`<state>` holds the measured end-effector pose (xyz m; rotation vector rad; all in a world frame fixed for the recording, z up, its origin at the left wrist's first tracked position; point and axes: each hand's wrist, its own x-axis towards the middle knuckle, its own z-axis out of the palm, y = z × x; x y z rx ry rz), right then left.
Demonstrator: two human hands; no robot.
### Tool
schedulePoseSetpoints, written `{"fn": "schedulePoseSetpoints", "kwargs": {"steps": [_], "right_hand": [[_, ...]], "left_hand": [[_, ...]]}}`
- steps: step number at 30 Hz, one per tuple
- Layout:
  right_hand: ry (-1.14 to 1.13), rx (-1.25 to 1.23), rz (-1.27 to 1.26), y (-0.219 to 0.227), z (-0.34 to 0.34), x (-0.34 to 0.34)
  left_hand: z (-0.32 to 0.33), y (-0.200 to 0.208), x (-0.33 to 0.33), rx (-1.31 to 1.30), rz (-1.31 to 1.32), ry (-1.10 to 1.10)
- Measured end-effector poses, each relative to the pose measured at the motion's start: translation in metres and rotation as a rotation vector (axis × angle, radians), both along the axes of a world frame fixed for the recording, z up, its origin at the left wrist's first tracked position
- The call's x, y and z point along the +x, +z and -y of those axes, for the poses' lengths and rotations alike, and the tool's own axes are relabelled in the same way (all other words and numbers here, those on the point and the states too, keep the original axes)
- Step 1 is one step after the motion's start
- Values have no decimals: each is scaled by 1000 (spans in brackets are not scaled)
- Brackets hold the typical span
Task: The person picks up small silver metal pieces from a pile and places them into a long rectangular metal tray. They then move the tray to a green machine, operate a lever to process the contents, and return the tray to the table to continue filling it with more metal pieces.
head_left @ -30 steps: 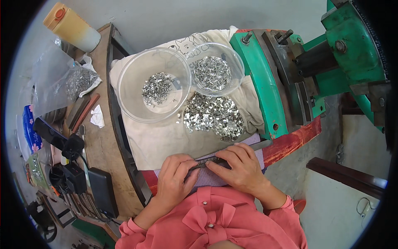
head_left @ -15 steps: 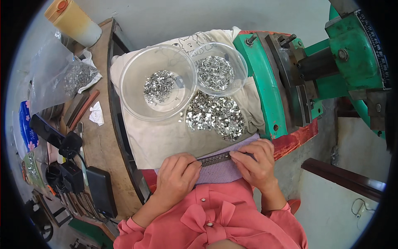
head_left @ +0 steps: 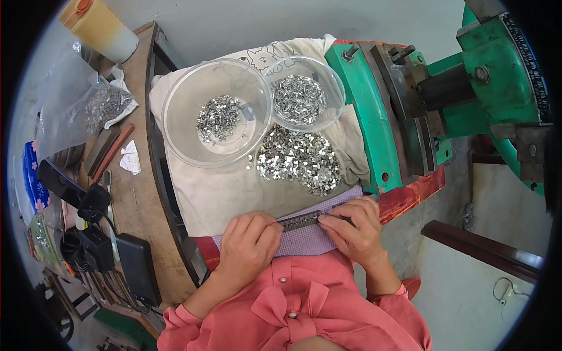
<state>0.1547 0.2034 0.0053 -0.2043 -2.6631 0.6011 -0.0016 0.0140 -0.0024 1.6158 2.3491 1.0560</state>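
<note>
A dark slotted metal strip point(head_left: 301, 222) spans the gap between my two hands, over a purple checked cloth point(head_left: 298, 243) near my lap. My left hand point(head_left: 249, 243) is closed on the strip's left end. At the other end, the fingers of my right hand point(head_left: 354, 230) pinch the strip near its top edge. Small shiny bits sit along the strip, too small to make out singly. Just beyond it, a heap of small flat silvery metal pieces point(head_left: 298, 161) lies on a beige cloth point(head_left: 205, 202).
Behind the heap stand a large clear tub point(head_left: 170, 131) and a smaller clear tub point(head_left: 339, 96), both holding small metal parts. A green press point(head_left: 486, 70) rises at the right. On the left, a wooden bench point(head_left: 158, 234) carries a plastic bag, a yellow bottle and black adapters.
The whole view has shifted slightly. My right fingertips have moved a little left along the strip; my left hand keeps its hold.
</note>
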Motion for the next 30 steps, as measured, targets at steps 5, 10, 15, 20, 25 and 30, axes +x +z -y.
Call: {"fn": "schedulePoseSetpoints", "kwargs": {"steps": [5,10,15,20,25,30], "right_hand": [[67,-7,26,5,2,-15],[150,68,90,9,2,-23],[165,140,90,8,6,-23],[113,111,69,10,2,-20],[5,17,32,13,-8,-8],[12,-1,47,11,-11,-4]], "left_hand": [[1,3,-1,9,94,24],[12,5,-4,-8,162,70],[19,5,-8,-21,180,77],[17,3,-7,-24,154,75],[15,3,-6,-30,124,77],[17,1,-7,-50,111,53]]}}
